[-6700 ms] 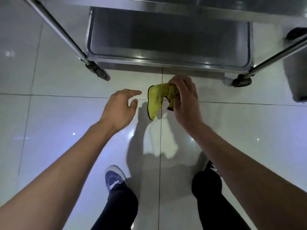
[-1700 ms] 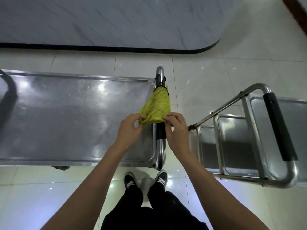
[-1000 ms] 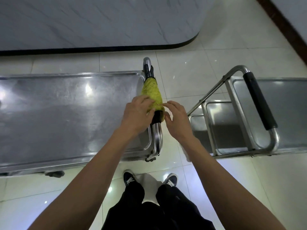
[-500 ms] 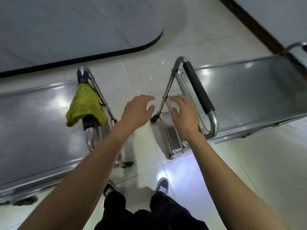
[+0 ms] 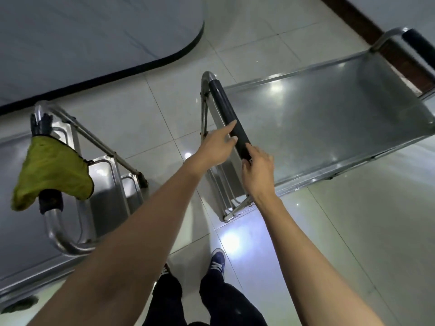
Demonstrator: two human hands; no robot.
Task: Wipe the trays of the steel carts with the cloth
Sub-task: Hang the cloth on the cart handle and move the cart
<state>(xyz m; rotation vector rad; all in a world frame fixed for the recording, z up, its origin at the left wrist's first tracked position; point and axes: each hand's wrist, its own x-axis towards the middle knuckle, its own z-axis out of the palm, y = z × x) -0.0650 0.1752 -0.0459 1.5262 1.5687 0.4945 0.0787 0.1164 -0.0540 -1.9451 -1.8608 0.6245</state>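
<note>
On the left cart's handle (image 5: pixel 48 203) the cloth (image 5: pixel 50 170) now hangs by itself, draped over the black grip where I laid it a moment ago; neither of my hands touches it any more. Both have crossed the gap to the right cart (image 5: pixel 329 128). A half second back they were only reaching, short of the bar. Now my left hand (image 5: pixel 217 147) lies against its black handle (image 5: pixel 229 118), fingers out nearly straight along the grip, not yet closed round it. My right hand (image 5: pixel 259 170) is at the near end of that grip with the fingers curling about it, though whether they have truly closed on it I cannot tell from this angle.

So the wiping has paused. I judge I am done with the left cart's top tray (image 5: pixel 18 231) for now and mean to shift the right cart, probably drawing it nearer or turning it, before its tray (image 5: pixel 317 123) gets any cloth. That tray and the lower ones beneath it look unwiped by me as yet. Afterwards I must go back for the cloth, since it is well apart from where my hands are.
</note>
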